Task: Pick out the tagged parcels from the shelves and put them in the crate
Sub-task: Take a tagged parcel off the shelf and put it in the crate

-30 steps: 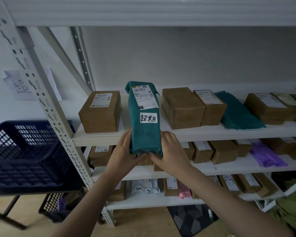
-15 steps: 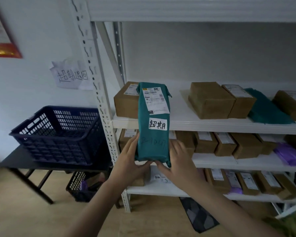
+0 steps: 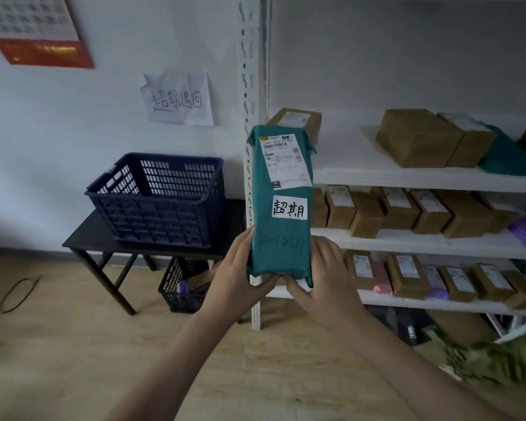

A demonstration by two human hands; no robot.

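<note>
A long teal parcel with a shipping label and a white handwritten tag stands upright in front of the shelf's left post. My left hand grips its lower left edge and my right hand grips its lower right edge. The dark blue crate sits on a small black table to the left of the shelves, about a parcel's width from the teal parcel. Nothing shows inside the crate from this angle.
White shelves on the right hold brown boxes, a teal bag and purple bags. A second dark basket stands on the wooden floor under the table. A handwritten paper note hangs on the wall above the crate.
The teal parcel has come off the top shelf and moved left with both hands toward the crate. My view has swung left, so the crate and table now show fully.
</note>
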